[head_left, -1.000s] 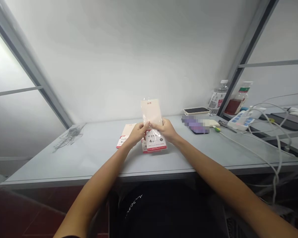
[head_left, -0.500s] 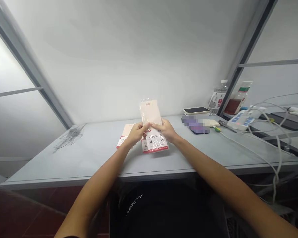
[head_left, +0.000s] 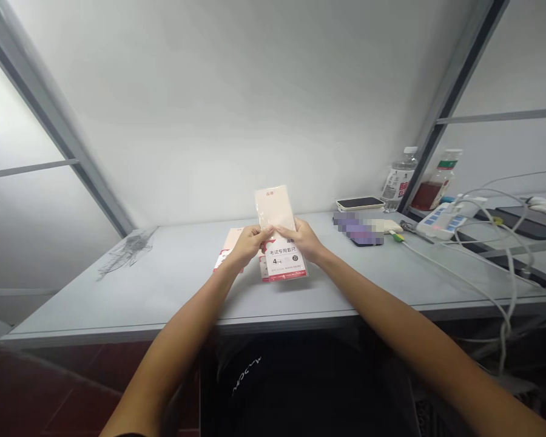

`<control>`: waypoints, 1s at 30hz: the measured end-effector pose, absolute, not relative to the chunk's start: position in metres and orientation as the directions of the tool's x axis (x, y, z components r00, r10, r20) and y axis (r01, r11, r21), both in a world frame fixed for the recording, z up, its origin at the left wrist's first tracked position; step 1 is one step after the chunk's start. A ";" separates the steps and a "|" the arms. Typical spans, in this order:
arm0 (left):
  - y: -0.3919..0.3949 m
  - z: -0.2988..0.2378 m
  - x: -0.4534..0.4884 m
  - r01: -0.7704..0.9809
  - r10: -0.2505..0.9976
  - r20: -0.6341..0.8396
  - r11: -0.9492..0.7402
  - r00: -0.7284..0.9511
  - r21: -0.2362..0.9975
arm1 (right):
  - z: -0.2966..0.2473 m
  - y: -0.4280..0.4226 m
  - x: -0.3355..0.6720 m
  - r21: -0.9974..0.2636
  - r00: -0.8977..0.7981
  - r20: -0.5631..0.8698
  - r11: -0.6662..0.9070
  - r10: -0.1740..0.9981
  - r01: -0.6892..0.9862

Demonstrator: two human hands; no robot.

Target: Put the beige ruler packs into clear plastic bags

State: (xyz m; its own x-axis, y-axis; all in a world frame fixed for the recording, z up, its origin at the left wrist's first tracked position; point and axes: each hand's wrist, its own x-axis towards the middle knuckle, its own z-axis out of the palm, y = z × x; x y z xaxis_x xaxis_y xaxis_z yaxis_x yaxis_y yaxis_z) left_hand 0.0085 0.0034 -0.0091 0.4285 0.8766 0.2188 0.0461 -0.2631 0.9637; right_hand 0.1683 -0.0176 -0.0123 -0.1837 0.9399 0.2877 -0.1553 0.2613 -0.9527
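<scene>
Both my hands hold one flat packet point(head_left: 277, 221) upright above the grey desk point(head_left: 173, 291). It is a clear plastic sleeve with a pale pink card inside and a white and red label at its lower end. My left hand point(head_left: 246, 244) pinches its left edge at mid-height. My right hand point(head_left: 303, 238) pinches its right edge, fingers closed on the plastic. A second, similar packet point(head_left: 226, 250) lies flat on the desk just behind my left hand, partly hidden by it.
To the right lie a dark phone on a white case point(head_left: 359, 203), a blurred purple object point(head_left: 359, 230), two bottles point(head_left: 399, 179), a power strip point(head_left: 441, 220) and white cables point(head_left: 495, 267). A thin wire-like tangle point(head_left: 127, 249) rests at the desk's left. A wall rises behind.
The packet has tilted a little and shifted slightly within my fingers; its label now reads more squarely to me. Both hands stay where they were.
</scene>
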 end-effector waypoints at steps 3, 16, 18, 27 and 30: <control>0.003 -0.010 0.009 0.083 0.884 0.218 -0.275 0.413 0.958 | -0.013 -0.016 0.169 -0.944 -0.216 0.309 0.271 0.926 -0.188; 0.008 -0.012 -0.008 0.821 0.998 0.016 -0.063 0.066 0.568 | -0.036 0.003 0.172 -0.891 -0.208 -0.016 0.080 0.978 0.447; 0.007 -0.016 -0.007 0.840 0.999 -0.011 -0.027 0.039 0.542 | -0.040 0.004 0.172 -0.836 -0.213 -0.038 0.086 0.976 0.543; 0.013 -0.013 -0.014 0.889 0.999 0.014 0.025 -0.036 0.457 | -0.043 0.005 0.175 -0.687 -0.144 0.014 0.115 0.989 0.717; 0.015 -0.011 -0.020 0.929 0.999 -0.002 0.049 -0.052 0.367 | -0.038 0.001 0.175 -0.595 -0.102 0.012 0.089 0.995 0.799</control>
State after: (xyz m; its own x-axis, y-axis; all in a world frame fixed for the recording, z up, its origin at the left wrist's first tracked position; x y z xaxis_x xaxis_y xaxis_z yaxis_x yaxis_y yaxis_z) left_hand -0.0200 0.0154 -0.0106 -0.0516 0.9987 -0.0025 0.9288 0.0489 0.3672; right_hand 0.1753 0.0013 -0.0384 -0.1017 0.9947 0.0121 0.7986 0.0889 -0.5953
